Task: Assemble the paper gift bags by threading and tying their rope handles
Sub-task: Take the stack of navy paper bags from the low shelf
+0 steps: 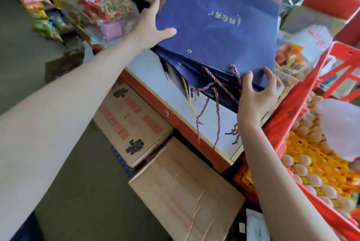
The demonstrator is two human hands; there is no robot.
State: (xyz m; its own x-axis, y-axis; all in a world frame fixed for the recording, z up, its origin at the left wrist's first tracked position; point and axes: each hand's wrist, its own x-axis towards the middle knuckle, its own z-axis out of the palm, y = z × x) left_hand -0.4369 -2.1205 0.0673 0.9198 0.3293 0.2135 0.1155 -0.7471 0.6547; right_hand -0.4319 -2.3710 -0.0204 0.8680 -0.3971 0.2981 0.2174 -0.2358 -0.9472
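Right hand [257, 94]: fingers [269, 74] curled over the near corner of the stack of navy paper gift bags [218, 26], thumb on its edge, pinching it. Left hand [151, 24]: fingers straight and spread, thumb lying on the top bag's face, the rest reaching behind the stack's far-left edge; it steadies rather than grips. The stack lies tilted, partly lifted off the white desk [155, 77], with brass eyelets [189, 51] facing the viewer. Multicoloured rope handles [216, 88] hang from the near eyelets over the desk edge; loose ends trail.

Risk, as a judgement: held only at one corner and one side, the flat bags may fan apart and slide off; dangling ropes may snag or pull out of eyelets not yet knotted.

Surroundings: a red crate [292, 108] of eggs [311, 180] crowds the right wrist; cardboard boxes [183, 188] sit below the desk; packaged snacks [93, 3] lie to the left.
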